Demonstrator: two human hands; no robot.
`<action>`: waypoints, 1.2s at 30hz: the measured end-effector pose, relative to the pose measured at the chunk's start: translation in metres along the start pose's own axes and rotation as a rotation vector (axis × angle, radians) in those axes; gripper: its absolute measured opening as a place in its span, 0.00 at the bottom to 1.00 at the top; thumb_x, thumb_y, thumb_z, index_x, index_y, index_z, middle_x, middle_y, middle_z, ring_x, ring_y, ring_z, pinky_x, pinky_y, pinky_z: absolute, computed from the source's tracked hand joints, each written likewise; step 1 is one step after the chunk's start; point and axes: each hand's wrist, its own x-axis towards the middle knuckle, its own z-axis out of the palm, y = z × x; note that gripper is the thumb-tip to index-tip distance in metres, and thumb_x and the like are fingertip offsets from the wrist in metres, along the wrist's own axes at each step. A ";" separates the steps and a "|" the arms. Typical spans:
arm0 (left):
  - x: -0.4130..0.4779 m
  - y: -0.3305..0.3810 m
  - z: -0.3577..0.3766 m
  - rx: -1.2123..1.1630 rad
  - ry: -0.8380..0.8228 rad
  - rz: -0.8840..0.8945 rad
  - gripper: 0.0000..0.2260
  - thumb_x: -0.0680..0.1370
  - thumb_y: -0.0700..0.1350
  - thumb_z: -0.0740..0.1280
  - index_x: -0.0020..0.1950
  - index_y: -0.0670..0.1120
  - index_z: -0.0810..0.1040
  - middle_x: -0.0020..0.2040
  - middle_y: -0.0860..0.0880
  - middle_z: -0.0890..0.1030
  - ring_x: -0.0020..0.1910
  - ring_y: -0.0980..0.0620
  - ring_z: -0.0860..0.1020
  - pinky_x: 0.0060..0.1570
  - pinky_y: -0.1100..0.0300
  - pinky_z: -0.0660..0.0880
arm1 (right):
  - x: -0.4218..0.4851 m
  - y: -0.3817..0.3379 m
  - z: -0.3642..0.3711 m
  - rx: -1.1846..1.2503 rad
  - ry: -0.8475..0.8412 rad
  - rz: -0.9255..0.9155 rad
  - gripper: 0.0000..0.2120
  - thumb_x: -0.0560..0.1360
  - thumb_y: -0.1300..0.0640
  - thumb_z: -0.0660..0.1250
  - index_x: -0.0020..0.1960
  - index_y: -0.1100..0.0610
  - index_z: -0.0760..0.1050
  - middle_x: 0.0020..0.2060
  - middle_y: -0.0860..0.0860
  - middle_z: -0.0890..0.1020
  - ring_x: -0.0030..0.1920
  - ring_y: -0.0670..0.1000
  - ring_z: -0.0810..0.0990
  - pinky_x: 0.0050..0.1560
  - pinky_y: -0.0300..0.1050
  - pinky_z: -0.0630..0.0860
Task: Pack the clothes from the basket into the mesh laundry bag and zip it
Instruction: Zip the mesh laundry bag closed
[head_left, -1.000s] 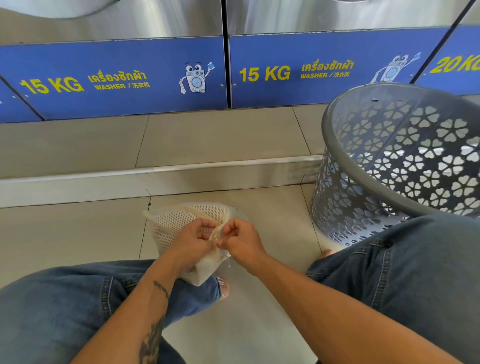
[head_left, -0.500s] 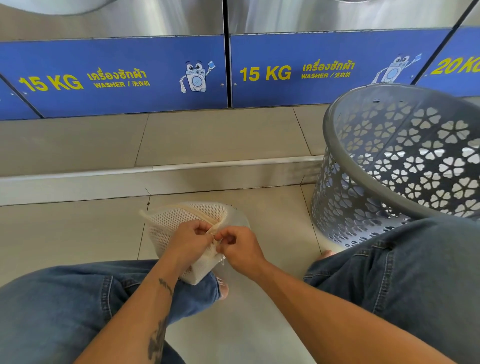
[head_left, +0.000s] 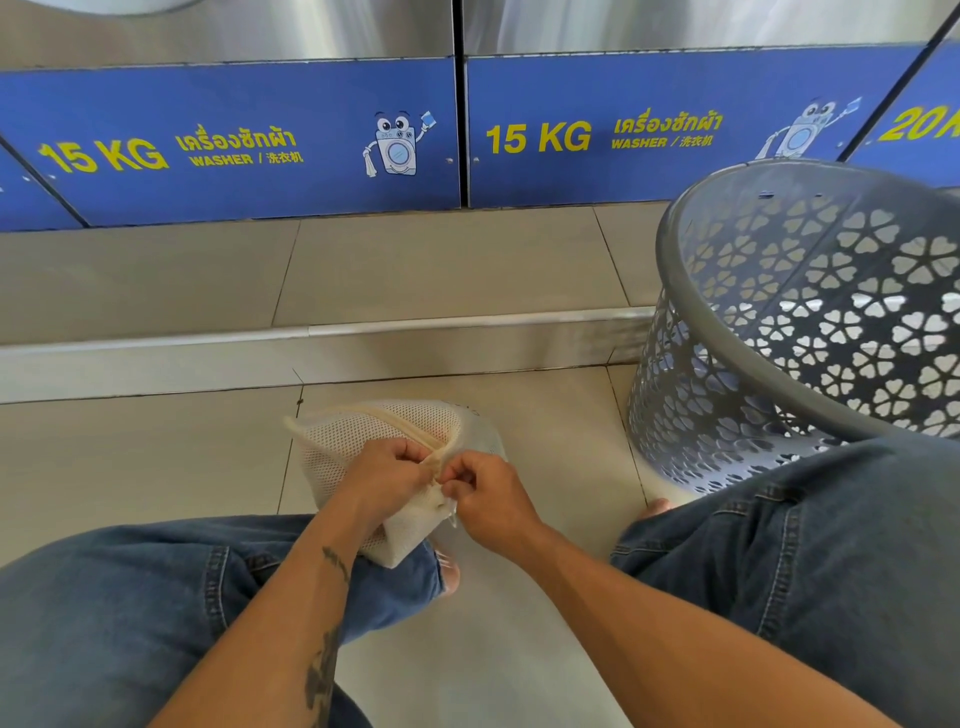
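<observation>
Head view: left hand (head_left: 387, 467) and right hand (head_left: 488, 493) sat together, pinching the mesh laundry bag (head_left: 348, 441) at its zip (head_left: 402, 420); loose mesh looked set to jam.

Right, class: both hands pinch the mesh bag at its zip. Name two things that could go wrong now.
Left hand and right hand pinch bunched fabric at the zip of the mesh bag: mesh might snag. The bag seems propped on a jeans leg: a hard tug could slide it off.
</observation>
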 end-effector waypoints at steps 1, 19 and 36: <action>0.001 0.001 -0.001 -0.008 -0.021 -0.017 0.03 0.71 0.40 0.74 0.41 0.48 0.84 0.40 0.49 0.85 0.41 0.52 0.80 0.39 0.59 0.74 | 0.000 0.000 -0.001 -0.007 0.005 -0.005 0.10 0.75 0.69 0.66 0.41 0.56 0.78 0.34 0.41 0.78 0.35 0.33 0.76 0.37 0.28 0.70; -0.001 0.005 -0.006 -0.022 -0.097 -0.014 0.12 0.75 0.51 0.68 0.41 0.44 0.86 0.42 0.43 0.86 0.47 0.40 0.83 0.49 0.44 0.79 | -0.016 -0.005 0.005 -0.002 0.122 -0.112 0.16 0.71 0.69 0.66 0.46 0.48 0.76 0.33 0.53 0.80 0.33 0.43 0.75 0.35 0.42 0.75; 0.002 -0.006 0.003 0.007 0.055 0.011 0.11 0.76 0.47 0.69 0.40 0.41 0.84 0.36 0.44 0.82 0.34 0.52 0.75 0.36 0.57 0.72 | -0.015 -0.004 -0.003 -0.203 -0.013 -0.235 0.16 0.70 0.64 0.70 0.54 0.49 0.78 0.38 0.47 0.82 0.39 0.47 0.80 0.40 0.40 0.80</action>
